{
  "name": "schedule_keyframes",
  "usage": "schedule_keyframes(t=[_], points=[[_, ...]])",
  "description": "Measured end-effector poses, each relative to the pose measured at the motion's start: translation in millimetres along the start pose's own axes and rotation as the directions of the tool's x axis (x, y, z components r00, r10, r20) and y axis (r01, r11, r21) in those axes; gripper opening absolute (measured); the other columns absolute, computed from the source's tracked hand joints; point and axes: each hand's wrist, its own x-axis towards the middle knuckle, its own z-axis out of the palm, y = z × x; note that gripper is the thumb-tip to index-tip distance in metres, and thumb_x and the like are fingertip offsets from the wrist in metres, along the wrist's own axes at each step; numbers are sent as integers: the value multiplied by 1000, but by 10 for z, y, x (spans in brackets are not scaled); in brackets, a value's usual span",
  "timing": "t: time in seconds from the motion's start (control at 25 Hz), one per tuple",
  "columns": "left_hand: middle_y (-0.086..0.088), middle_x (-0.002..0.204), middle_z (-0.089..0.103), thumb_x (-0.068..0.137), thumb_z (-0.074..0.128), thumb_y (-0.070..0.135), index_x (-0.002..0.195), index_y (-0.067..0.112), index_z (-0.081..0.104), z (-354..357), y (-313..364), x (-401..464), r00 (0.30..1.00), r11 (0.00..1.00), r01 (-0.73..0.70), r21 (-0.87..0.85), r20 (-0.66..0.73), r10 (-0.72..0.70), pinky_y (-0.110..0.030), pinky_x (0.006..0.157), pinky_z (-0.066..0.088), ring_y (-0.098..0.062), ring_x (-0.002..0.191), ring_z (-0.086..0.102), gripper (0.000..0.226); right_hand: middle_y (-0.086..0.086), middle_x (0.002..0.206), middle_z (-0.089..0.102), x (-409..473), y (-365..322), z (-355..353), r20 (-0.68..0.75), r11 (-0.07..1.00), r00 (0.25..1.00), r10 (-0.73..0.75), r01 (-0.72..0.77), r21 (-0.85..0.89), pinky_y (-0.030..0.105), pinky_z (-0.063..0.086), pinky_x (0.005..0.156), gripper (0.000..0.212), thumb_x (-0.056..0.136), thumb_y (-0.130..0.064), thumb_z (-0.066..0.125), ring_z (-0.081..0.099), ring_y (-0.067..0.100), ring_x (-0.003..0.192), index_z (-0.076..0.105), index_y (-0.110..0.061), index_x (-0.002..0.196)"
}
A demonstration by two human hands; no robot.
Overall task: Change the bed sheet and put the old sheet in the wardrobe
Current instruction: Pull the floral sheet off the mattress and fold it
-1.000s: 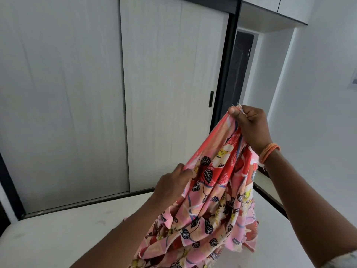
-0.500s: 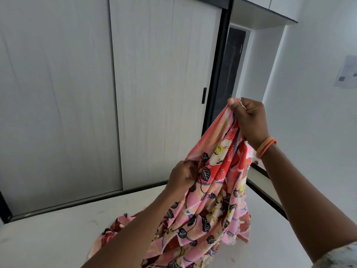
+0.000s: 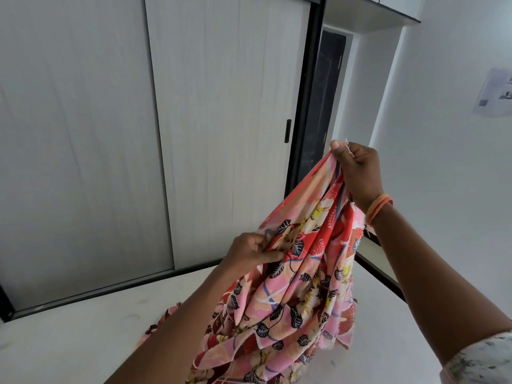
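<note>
Bare white mattress (image 3: 83,336) below wardrobe doors, w/ floral sheet's (image 3: 291,314) lower folds resting on it.

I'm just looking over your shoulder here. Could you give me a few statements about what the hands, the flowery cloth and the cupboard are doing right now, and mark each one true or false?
1. The right hand pinches the floral sheet at its top edge. True.
2. The left hand hangs free and touches nothing. False: it grips the sheet lower down.
3. The sheet is plain white. False: it is pink and red with black leaves and yellow flowers.
4. The wardrobe doors in front are closed. True.
5. The orange band sits on the left wrist. False: it is on the right wrist.
</note>
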Motion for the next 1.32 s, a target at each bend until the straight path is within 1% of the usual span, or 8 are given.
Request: schedule_keyframes(t=[0.16,0.44,0.56,0.84,0.96,1.08,1.24,1.32], points=[[15,40,41,77,83,26,63,6,70,-149,17,-153,1000,997,3,72,7,-3,-17,48,26,0,41,34,28,27,67,57,19,108,4,-60,995,994,93,-94,-25,47,57,67,59,93,-47,58,60,44,62,54,7,70],[7,54,55,79,81,22,59,12,62,-407,68,-346,972,977,-48,208,-214,93,-14,51,34,0,49,45,29,24,74,65,39,159,80,-88,985,988,129,-138,-102,39,60,70,55,93,-47,57,67,37,69,63,5,76],[1,59,62,83,76,16,58,17,52,-690,201,-351,904,954,-75,289,-383,188,-27,54,40,-7,54,55,35,18,71,67,9,241,59,-90,971,982,169,-181,-154,38,59,67,55,93,-48,57,67,35,67,64,3,75],[-1,73,70,79,80,13,69,11,58,-1029,406,-393,905,935,27,354,-406,128,-36,61,54,-13,69,67,24,3,62,64,-89,250,139,-84,968,978,192,-203,-151,25,50,56,44,93,-48,57,61,16,54,61,-13,65],[2,84,69,86,74,17,91,12,61,-1096,462,-413,899,908,70,412,-421,121,-25,59,50,-13,77,65,15,-2,60,63,-120,259,178,-56,966,981,185,-192,-175,18,44,51,43,94,-47,57,59,5,47,58,-18,63],[1,85,70,93,65,17,94,10,71,-1097,577,-353,910,862,122,493,-402,101,-19,59,42,-14,78,66,9,4,63,62,-161,254,196,-82,953,974,209,-222,-205,23,42,53,50,96,-53,49,61,17,56,57,-13,66],[-3,78,68,95,60,15,83,9,69,-972,829,-253,908,976,38,215,-416,57,-26,68,43,-15,75,61,16,16,93,55,-261,125,344,-233,870,951,202,-284,-403,36,42,69,50,104,-43,26,55,32,87,56,-4,96],[0,85,69,95,54,3,87,12,69,-797,1039,-221,954,996,-90,-9,-287,84,-26,78,47,-14,83,62,19,17,118,49,-423,-35,676,-57,972,994,90,-100,-213,41,49,90,45,103,-44,27,54,23,102,48,-5,113]])
